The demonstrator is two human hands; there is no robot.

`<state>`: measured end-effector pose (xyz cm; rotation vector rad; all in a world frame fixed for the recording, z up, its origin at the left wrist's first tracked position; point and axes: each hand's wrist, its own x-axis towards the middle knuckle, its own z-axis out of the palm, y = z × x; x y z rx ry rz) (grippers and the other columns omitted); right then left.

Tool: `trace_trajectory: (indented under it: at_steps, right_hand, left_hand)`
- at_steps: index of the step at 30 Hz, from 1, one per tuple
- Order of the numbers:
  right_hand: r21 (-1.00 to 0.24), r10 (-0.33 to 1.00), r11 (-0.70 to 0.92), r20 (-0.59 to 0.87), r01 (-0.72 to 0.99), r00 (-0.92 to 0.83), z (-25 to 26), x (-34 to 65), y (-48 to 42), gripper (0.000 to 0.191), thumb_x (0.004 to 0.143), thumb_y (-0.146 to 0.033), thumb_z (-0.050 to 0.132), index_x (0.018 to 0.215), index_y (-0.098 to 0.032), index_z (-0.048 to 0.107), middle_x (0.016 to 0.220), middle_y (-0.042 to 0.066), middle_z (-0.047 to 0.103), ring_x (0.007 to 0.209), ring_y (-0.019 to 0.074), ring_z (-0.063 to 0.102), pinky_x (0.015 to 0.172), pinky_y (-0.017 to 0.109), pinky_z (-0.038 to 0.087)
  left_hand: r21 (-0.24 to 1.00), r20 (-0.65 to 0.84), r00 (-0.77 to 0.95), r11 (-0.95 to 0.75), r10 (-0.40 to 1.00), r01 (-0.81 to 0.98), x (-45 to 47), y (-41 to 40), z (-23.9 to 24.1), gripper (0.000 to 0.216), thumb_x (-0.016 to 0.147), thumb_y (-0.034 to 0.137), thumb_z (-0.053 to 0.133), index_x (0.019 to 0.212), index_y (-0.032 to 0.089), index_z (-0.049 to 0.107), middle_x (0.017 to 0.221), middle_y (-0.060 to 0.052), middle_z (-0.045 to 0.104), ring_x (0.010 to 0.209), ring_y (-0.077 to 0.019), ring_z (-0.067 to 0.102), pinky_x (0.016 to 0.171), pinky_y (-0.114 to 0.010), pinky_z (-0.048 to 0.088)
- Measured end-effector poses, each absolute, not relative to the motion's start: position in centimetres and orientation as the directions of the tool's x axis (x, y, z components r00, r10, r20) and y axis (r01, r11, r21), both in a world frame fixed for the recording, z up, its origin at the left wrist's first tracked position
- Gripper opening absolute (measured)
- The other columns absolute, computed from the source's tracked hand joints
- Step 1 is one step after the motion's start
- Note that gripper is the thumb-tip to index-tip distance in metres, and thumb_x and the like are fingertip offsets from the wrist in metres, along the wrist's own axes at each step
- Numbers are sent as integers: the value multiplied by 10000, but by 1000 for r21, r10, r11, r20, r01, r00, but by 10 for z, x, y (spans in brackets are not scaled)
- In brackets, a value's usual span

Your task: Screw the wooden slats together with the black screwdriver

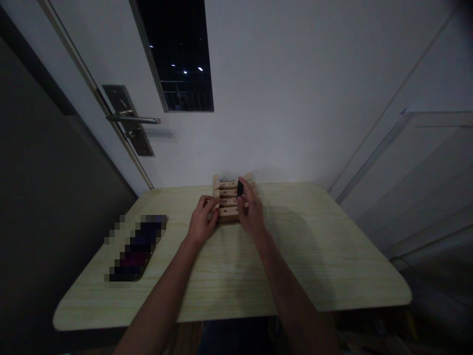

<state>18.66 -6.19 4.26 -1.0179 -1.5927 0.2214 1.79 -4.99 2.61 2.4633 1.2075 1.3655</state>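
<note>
A small slatted rack (228, 211) of pale wood stands near the table's far edge; dark round spots show on its crosspieces, and its sides rise at left and right. My left hand (202, 223) grips its left side, fingers over the edge and thumb at the near corner. Over the right side is my right hand (254, 213), with a small flat black piece (240, 188) between thumb and fingers. I cannot make out what kind of piece it is. My right hand hides part of the rack's right side.
The pale wood-grain table (318, 266) has rounded front corners and stands against a white door (277, 98). A metal door handle (136, 120) juts out at the upper left. On the table's left lies a flat dark device, blurred by pixels (138, 249).
</note>
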Motion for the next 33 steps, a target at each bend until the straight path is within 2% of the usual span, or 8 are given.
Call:
trace_trajectory:
  at_steps: [4, 12, 20, 28, 33]
  right_hand:
    - [-624, 677, 633, 733, 458, 64, 39, 186, -58, 456, 943, -321, 379, 1394, -262, 347, 1337, 67, 530, 1175, 218, 540, 937, 405, 497]
    - [-648, 682, 592, 720, 480, 131, 38, 186, -56, 462, 898, -357, 492, 1343, -264, 413, 1277, 74, 563, 1114, 228, 576, 819, 368, 548]
    - [-626, 679, 613, 729, 482, 85, 42, 185, -63, 472, 943, -300, 368, 1412, -260, 327, 1349, 83, 512, 1121, 211, 577, 830, 350, 543]
    - [-632, 681, 606, 726, 483, 97, 39, 185, -59, 437, 931, -307, 413, 1366, -265, 392, 1300, 65, 553, 1106, 212, 580, 833, 345, 535]
    - [-631, 674, 592, 729, 502, 122, 39, 185, -56, 416, 913, -327, 464, 1325, -273, 437, 1262, 56, 575, 1085, 212, 585, 806, 334, 542]
  left_hand:
    - [417, 680, 288, -678, 675, 605, 18, -50, 26, 280, 870, 173, 437, 1111, 208, 576, 1026, -61, 510, 955, -181, 538, 817, -319, 501]
    - [432, 674, 285, -676, 682, 597, 19, -52, 28, 271, 872, 173, 439, 1102, 212, 579, 1019, -58, 509, 965, -185, 537, 855, -332, 489]
    - [435, 676, 286, -681, 679, 589, 19, -51, 27, 283, 867, 152, 432, 1106, 196, 577, 1038, -65, 508, 957, -178, 529, 818, -310, 493]
    - [448, 666, 285, -675, 689, 587, 19, -52, 29, 279, 863, 148, 437, 1097, 193, 582, 1027, -61, 508, 843, -151, 545, 803, -308, 496]
    - [432, 670, 285, -672, 685, 602, 19, -51, 28, 281, 865, 151, 439, 1108, 194, 574, 1023, -58, 505, 882, -159, 540, 804, -301, 497]
